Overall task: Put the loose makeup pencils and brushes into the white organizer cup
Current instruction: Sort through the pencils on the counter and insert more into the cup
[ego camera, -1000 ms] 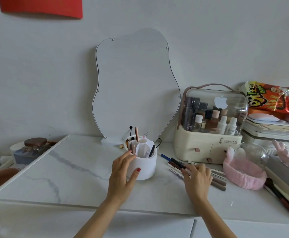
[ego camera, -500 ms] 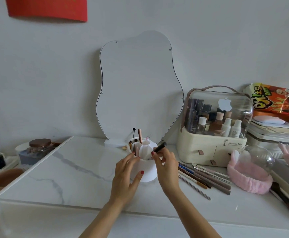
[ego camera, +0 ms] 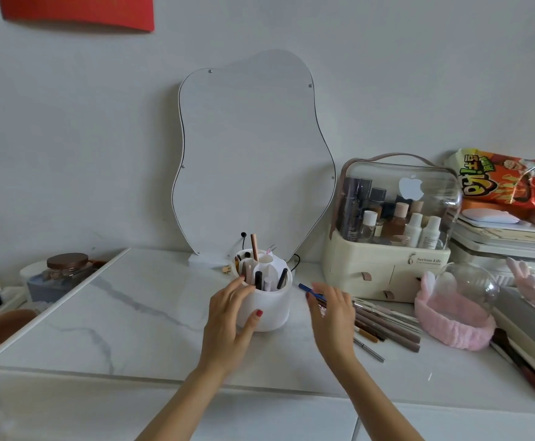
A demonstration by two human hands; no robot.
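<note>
The white organizer cup (ego camera: 271, 308) stands on the marble table in front of the mirror, with several pencils and brushes upright in its compartments. My left hand (ego camera: 229, 323) grips the cup's left side, thumb on its front wall and fingers at the rim. My right hand (ego camera: 331, 316) hovers to the right of the cup with fingers apart and nothing in it, over the near end of the loose pencils and brushes (ego camera: 387, 327). A blue pencil (ego camera: 306, 288) pokes out beside its fingertips. A thin silver pencil (ego camera: 369, 348) lies nearest me.
A wavy mirror (ego camera: 253, 154) leans on the wall behind the cup. A clear-lidded cosmetic case (ego camera: 387, 265) stands right of it, then a pink headband (ego camera: 451, 319) under a glass dome (ego camera: 470, 286). A snack bag (ego camera: 498, 183) tops stacked books. A lidded jar (ego camera: 67, 265) sits far left.
My right hand took a black pencil from the pile, dropped it into the cup, and has swung back right over the loose pencils. My left hand stayed on the cup.
</note>
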